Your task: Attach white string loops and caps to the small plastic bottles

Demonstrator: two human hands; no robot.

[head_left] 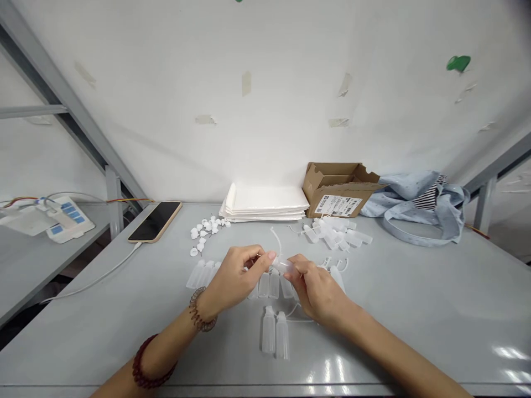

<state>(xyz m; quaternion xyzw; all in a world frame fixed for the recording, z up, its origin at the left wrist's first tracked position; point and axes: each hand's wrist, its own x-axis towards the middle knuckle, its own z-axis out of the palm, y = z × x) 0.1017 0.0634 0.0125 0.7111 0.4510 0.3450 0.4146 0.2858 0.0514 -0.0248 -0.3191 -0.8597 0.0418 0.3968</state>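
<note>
A small translucent plastic bottle (283,266) is held in the air between my hands, its neck pointing left. My left hand (238,276) pinches the neck end with thumb and forefinger; whether a cap is between them is hidden. My right hand (319,290) is closed around the bottle's body. A thin white strap (276,240) sticks up behind the neck. Beneath and beside my hands lie rows of similar bottles (203,275), partly covered. Nearer me, two bottles (269,330) lie side by side. Loose white caps (207,226) are scattered beyond my left hand.
Behind my right hand is a pile of bottles (336,232). White packets (267,202) and an open cardboard box (342,190) stand against the wall, beside a light blue cloth bag (418,210). A phone (155,221) with a charging cable lies at the left.
</note>
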